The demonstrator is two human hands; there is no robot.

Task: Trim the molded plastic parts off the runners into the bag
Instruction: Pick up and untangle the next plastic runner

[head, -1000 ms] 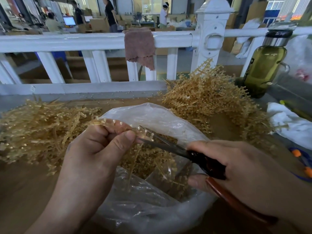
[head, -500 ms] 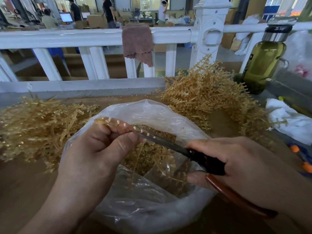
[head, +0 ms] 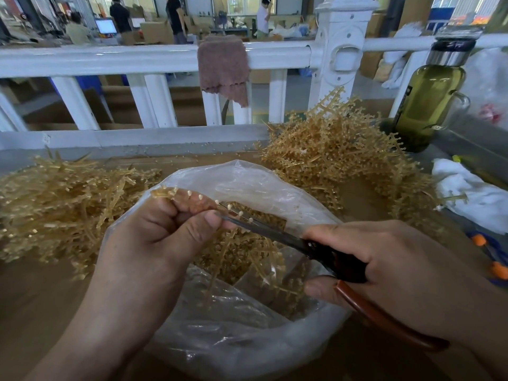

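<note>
Bench station, head view. A clear plastic bag [head: 247, 174] sits open at centre, mouth up, on the brown bench [head: 35, 303]. Both hands work over the mouth.

Left hand [head: 148, 248], at 9 o'clock of the bag: fingers [head: 165, 213] are curled tight round one amber runner [head: 198, 203], with the thumb pressed along it. A row of small pale parts [head: 229, 207] stands off the runner toward 3 o'clock, out over the bag.

Right hand [head: 398, 265], at 4 o'clock: fingers are wrapped round the handles of the scissors [head: 313, 247], one black and one reddish-brown. The blades point to 10 o'clock and lie against the runner right beside the left thumb. They look nearly closed, but the gap is too fine to judge.

Inside the bag there is a loose layer of amber bits, plus a branch hanging down from the left grip. The bottom is covered; the bag is far from full.

Left pile [head: 60, 199], at 9 to 10 o'clock: low and stringy, probably stripped runners. Right pile [head: 335, 155], at 1 o'clock: taller and bristly, studs showing, probably untrimmed stock.

Judgement: mid-task. Several parts remain on the runner in hand. If the right pile is uncut stock, a large share of the work is left, and the two heaps look roughly comparable.

Also noted: green bottle [head: 428, 103] at 2 o'clock, white rag [head: 472, 193] at 3 o'clock, brown cloth [head: 222, 67] over the white railing [head: 110, 56] at 12 o'clock.
</note>
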